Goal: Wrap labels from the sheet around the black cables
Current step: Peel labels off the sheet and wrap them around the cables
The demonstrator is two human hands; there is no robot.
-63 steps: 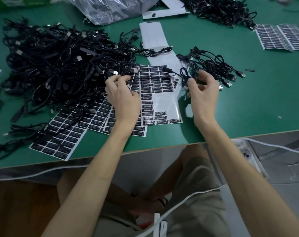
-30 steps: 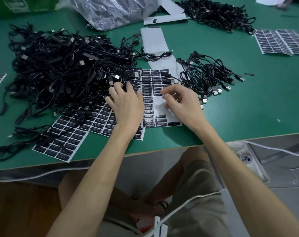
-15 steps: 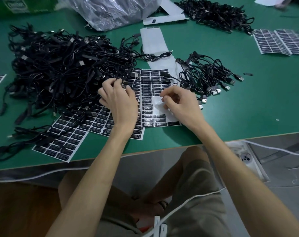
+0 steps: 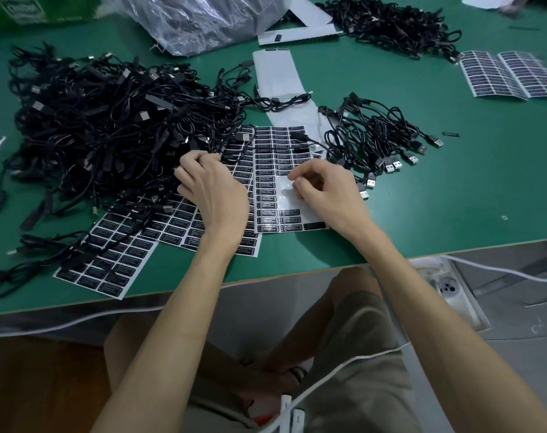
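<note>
Just the one head cam, wide-angle
Sits on the person's head, facing forward and down at the green table [image 4: 453,214], close in, the table's near edge crossing mid-frame.

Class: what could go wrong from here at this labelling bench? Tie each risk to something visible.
The right hand curls over the half-used white label sheet; a peeled label might fold onto itself.
The left hand sits at the big tangled pile of black cables; pulling one could drag others onto the sheet.
A loose black cable lies across that sheet's top rows and may snag it.
</note>
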